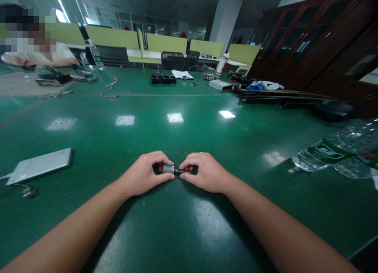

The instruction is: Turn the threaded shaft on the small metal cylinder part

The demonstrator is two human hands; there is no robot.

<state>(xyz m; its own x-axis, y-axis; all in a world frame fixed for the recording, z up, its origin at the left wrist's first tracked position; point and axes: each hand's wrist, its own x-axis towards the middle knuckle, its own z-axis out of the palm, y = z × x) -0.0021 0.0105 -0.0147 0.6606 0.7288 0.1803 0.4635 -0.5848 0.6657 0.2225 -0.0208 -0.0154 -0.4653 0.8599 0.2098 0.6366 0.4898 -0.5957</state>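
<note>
Over the green table, my left hand is closed, thumb and fingertips pinching a small silver metal cylinder. A thin black ribbed shaft lies in line with the cylinder, pointing right. My right hand pinches this shaft between thumb and fingers. Its far end pokes out inside the right hand's grip and is partly hidden. Whether the cylinder and shaft are one piece or two pushed together, I cannot tell. Both hands are low, close to the tabletop.
To the left lies a pale flat device with a white cable and a small metal piece. Clear plastic bottles lie at right. Farther back are a black tray, a cord and dark panels. Another person sits at far left.
</note>
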